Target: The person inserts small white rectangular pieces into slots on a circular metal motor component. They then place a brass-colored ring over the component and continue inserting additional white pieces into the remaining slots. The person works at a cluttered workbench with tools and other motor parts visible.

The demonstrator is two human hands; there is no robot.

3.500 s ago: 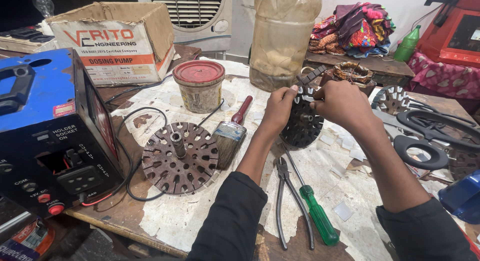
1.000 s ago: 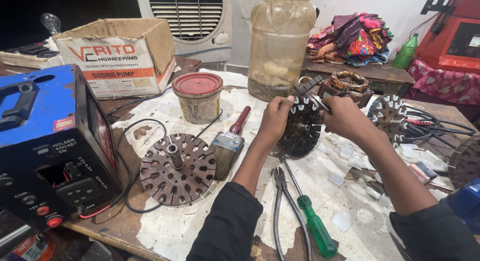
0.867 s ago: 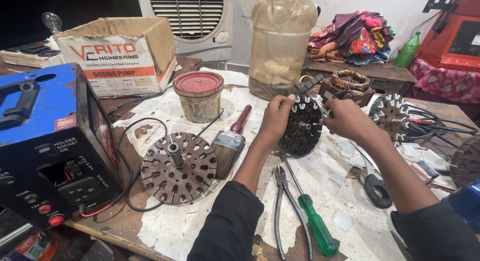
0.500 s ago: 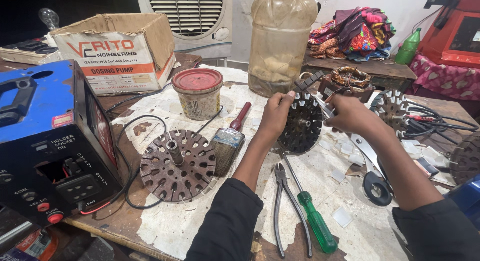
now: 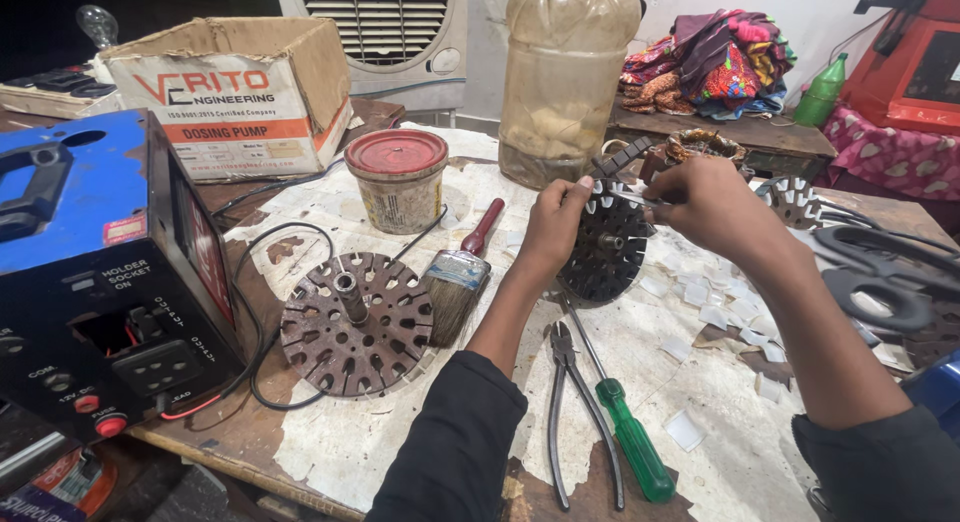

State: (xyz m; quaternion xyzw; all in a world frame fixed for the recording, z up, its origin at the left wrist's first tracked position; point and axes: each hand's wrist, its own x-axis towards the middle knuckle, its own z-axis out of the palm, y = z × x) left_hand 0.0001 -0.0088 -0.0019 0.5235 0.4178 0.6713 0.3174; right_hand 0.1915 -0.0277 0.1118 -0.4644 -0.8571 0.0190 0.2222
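Biggest thing here is the surface point(image 5: 330, 452), covered in stained white paper. On its left edge sits one blue power box point(image 5: 95, 282) with a black cable looping off it, and behind that one open cardboard box point(image 5: 235, 92). One big cloudy plastic jar point(image 5: 565, 77) stands at the far middle.

Both arms come in from the near side in black sleeves, elbows low, forearms angled up toward the middle. The left hand point(image 5: 550, 227) grips the left rim of a dark slotted stator point(image 5: 605, 252), thumb on top, holding it tipped up on edge on the paper just right of centre. The right hand point(image 5: 705, 202) is at the stator's top right, fingers pinched together on a thin metal strip point(image 5: 625, 195) lying across the top slots.

I count two rusty slotted discs: the stator in hand and one rotor point(image 5: 355, 322) with a shaft lying flat to the left. More wound parts sit far right, partly hidden.

Smaller stuff: one red-lidded tin point(image 5: 397, 180), one paintbrush point(image 5: 460, 282) between rotor and left wrist, one pair of pliers point(image 5: 575, 422), one green screwdriver point(image 5: 625, 437) beside them at the near edge, and a scatter of small white paper scraps point(image 5: 720, 317) to the right.
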